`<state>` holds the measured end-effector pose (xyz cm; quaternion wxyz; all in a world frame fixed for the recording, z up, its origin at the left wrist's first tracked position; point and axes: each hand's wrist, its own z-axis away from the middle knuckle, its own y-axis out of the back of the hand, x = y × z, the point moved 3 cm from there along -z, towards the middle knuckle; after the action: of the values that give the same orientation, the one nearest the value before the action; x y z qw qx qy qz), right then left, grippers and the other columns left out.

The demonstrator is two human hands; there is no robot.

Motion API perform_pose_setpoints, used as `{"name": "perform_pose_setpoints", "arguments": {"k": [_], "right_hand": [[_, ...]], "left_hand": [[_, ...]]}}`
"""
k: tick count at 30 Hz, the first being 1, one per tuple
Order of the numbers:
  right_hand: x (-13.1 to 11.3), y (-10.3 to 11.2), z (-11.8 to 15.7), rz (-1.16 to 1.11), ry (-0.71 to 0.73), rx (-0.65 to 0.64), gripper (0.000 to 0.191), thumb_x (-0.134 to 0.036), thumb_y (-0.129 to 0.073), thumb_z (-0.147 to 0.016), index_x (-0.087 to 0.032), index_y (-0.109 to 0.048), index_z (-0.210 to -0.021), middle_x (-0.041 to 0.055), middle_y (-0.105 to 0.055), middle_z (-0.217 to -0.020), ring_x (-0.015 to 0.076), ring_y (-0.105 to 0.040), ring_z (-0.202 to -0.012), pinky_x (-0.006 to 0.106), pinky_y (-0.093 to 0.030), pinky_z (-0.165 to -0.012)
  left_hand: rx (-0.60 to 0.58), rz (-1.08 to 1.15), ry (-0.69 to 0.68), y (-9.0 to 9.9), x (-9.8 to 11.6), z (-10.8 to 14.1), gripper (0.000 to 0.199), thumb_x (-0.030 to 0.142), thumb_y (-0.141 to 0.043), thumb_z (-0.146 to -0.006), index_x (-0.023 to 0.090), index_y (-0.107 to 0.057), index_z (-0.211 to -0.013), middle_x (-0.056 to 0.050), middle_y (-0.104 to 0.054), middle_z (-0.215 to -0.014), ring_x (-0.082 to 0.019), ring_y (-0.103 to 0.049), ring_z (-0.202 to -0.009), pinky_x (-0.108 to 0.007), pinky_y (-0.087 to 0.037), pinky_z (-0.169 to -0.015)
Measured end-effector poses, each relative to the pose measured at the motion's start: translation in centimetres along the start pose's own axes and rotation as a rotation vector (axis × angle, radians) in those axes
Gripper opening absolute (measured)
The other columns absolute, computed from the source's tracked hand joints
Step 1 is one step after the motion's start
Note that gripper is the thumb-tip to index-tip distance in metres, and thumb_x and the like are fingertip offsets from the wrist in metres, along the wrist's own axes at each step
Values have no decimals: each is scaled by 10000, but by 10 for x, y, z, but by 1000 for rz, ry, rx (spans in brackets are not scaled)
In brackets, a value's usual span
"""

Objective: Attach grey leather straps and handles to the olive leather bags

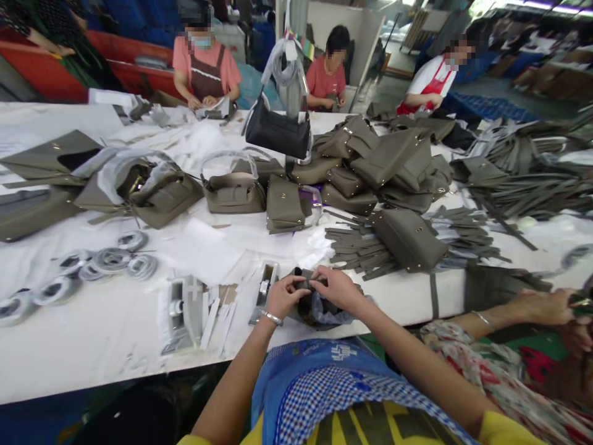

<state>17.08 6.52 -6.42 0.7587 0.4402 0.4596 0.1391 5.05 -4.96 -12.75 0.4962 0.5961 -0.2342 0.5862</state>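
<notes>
At the table's front edge a small olive handbag (303, 311) sits right in front of my apron, partly covered by my hands, with clear plastic wrap (327, 312) about it. My left hand (283, 298) pinches a dark piece at the bag's top edge between thumb and fingers. My right hand (337, 287) grips the same spot from the other side, and the fingertips of both nearly meet. Just left of my left hand stands a metal tape dispenser (266, 285). Loose olive straps (359, 250) and a finished-looking olive bag (410, 240) lie beyond my right hand.
A black handbag (278, 128) hangs from a post ahead. Olive bags are heaped (393, 157) mid-table. Wrapped rolls (111, 261) and a second dispenser (183, 306) lie left. A co-worker's hand (549, 306) is close on the right; several people sit across the table.
</notes>
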Motion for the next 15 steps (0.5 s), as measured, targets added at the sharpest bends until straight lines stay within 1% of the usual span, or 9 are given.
{"name": "perform_pose_setpoints", "arguments": {"k": [4,7,8,10,12,14,15], "right_hand": [[4,-3,-6,-29,28,-113,113,-301,-547,-815,-205,-605,-831,8,-675,-743,143,-586,-677,228,-335,-593],[6,-6,-14,-48,50,-188,97,-262,-546,-805,-199,-602,-852,-8,-652,-687,136,-576,-649,220,-344,-587],[4,-6,-15,-43,55,-209,119,-256,-547,-802,-202,-598,-895,-16,-645,-672,134,-574,-641,217,-348,-584],[-2,-7,-14,-16,54,-258,224,-268,-556,-795,-215,-572,-1012,-27,-645,-670,136,-577,-630,210,-359,-571],[-8,-9,-13,50,37,-279,293,-308,-550,-797,-231,-547,-1080,-14,-673,-739,148,-600,-658,210,-378,-560],[-11,-11,-20,142,30,-311,367,-428,-532,-794,-249,-537,-1114,5,-694,-786,178,-620,-652,226,-391,-516],[-9,-12,-25,177,30,-338,420,-473,-535,-780,-268,-520,-1146,4,-701,-784,187,-625,-630,226,-387,-479]], "left_hand": [[-9,2,25,-2,0,1,364,392,-727,-650,183,-700,-947,60,-532,-453,-90,-487,-441,-208,-350,-492],[-41,7,32,-4,-1,1,373,394,-715,-650,180,-700,-955,56,-531,-464,-97,-487,-454,-217,-361,-504],[-54,-8,32,-4,-1,2,374,394,-707,-650,181,-700,-957,53,-536,-473,-102,-490,-463,-223,-369,-511],[-76,-62,32,-5,1,7,362,404,-677,-656,193,-703,-949,45,-547,-492,-119,-500,-483,-239,-386,-516],[-80,-145,34,-3,2,10,364,451,-629,-667,229,-707,-944,33,-575,-517,-148,-528,-506,-263,-414,-514],[-71,-212,51,0,1,5,353,489,-597,-656,297,-709,-931,32,-613,-544,-188,-583,-539,-296,-464,-522],[-49,-265,57,3,2,1,312,485,-600,-637,357,-707,-901,43,-628,-560,-209,-613,-565,-311,-483,-522]]}}
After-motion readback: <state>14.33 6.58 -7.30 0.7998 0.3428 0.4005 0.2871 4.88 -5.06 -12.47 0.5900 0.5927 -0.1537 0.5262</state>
